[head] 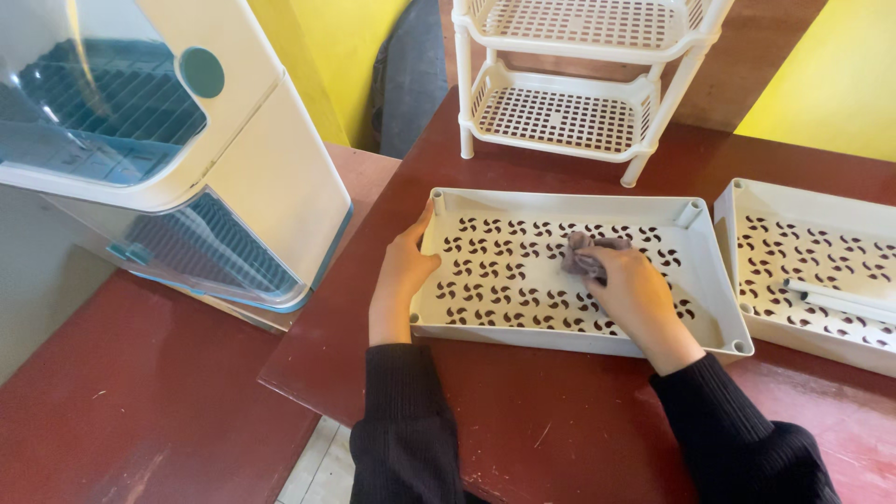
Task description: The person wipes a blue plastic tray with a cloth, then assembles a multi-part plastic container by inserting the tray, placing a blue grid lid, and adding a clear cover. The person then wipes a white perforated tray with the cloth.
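1. Head view: right hand (639, 297) bunched tight on a grey cloth (583, 254), pressed to the perforated floor of the white tray (560, 199).
2. Left hand (403, 271) clasps the tray's left rim, bracing it on the red table (560, 420).
3. Advice: keep the brace firm; work cloth into corners.

- White perforated tray (504, 271) lies flat, its left rim under the left hand's fingers (417, 245).
- Crumpled grey cloth (585, 255) sits bunched beneath the right hand's fingertips (602, 271), pressed on the tray's floor.
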